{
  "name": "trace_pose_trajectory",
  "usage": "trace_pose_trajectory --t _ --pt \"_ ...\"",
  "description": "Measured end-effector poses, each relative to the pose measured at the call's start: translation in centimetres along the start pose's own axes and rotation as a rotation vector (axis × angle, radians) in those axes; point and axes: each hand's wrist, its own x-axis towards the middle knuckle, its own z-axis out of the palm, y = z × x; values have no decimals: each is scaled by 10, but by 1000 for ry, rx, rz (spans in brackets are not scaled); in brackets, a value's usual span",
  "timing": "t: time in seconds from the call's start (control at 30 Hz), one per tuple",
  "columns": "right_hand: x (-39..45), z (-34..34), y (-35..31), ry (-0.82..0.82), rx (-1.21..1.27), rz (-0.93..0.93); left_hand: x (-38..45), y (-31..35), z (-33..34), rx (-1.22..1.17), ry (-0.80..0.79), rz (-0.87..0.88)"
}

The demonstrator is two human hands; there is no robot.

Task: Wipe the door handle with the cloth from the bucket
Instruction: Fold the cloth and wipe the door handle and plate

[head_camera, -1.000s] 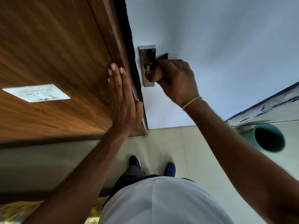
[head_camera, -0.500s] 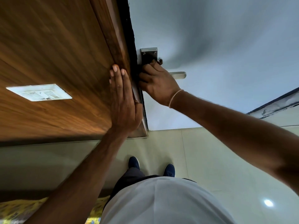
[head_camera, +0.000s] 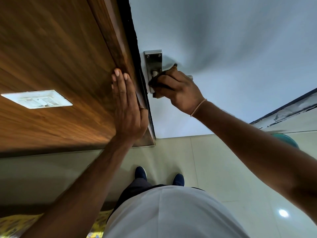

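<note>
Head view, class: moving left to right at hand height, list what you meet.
Switch plate → wooden panel → left hand flat on its edge → metal handle plate → right hand holding the cloth → pale door.

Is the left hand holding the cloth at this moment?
No. The left hand lies flat and empty against the wooden door frame, while the right hand presses the dark cloth on the door handle.

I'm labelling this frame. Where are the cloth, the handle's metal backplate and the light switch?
cloth (head_camera: 155, 81), head view, dark edge by fingertips.
metal backplate (head_camera: 153, 59), head view, upper part.
light switch (head_camera: 36, 99), head view, centre.
</note>
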Motion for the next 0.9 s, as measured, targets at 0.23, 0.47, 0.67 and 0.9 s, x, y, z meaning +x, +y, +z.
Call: trace_pose_trajectory --t 0.23,0.47,0.67,0.9 --pt "-46 -31 5 132 -49 397 0 1 -2 15 -20 -16" --pt "8 13 -39 74 -34 310 -1 -2 -5 7 -40 1" --pt "-3 11 -28 66 -82 295 0 -4 -3 14 -31 -12" --pt "-38 -24 9 136 -43 555 -1 4 -3 17 -28 -17"
